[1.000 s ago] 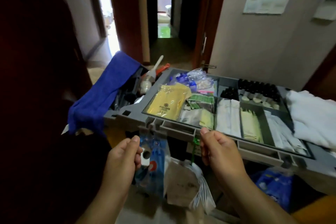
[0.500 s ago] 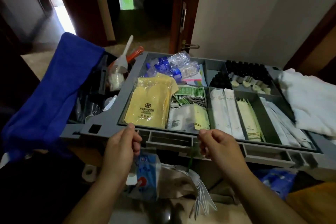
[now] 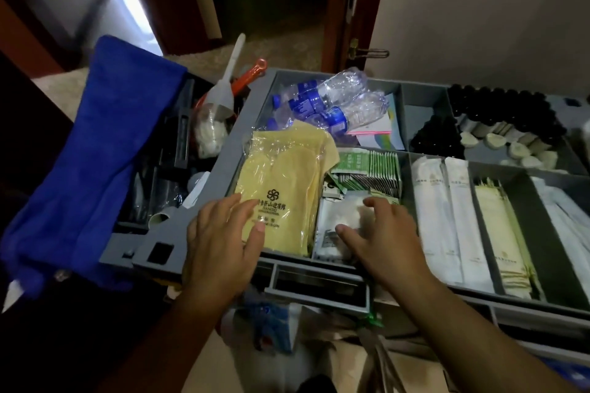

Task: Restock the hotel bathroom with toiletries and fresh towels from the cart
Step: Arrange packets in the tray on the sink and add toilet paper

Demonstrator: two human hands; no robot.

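Restocking looks barely begun, with nothing picked yet. At the near edge of the cart tray [image 3: 319, 284] the left hand [image 3: 220, 246], fingers spread, lies over the yellow packet [image 3: 281, 182]. The right hand [image 3: 383, 233] hovers wide over the white sachets [image 3: 338, 220], holding nothing.

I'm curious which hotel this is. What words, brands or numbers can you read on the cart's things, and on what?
Yellow packet: flower logo, Chinese characters and Latin lines, too blurred to read.
Green sachets: print too small.
Water bottles: blue labels, unreadable.
Long white packets: small marks, unreadable.
Nothing can be quoted.
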